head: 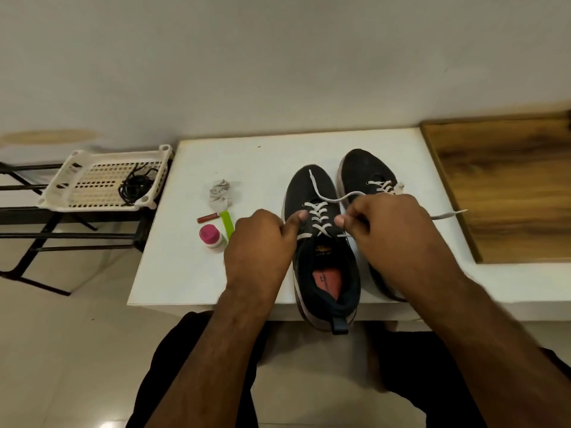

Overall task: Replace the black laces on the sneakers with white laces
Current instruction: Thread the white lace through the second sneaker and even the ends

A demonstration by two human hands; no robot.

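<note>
Your sneakers sit on a white table against a pale wall, wooden board at its right. Your left hand and right hand each pinch the white lace; black laces lie in the basket.

Sneakers matt knit cloth (dark); board glossy wood.
</note>
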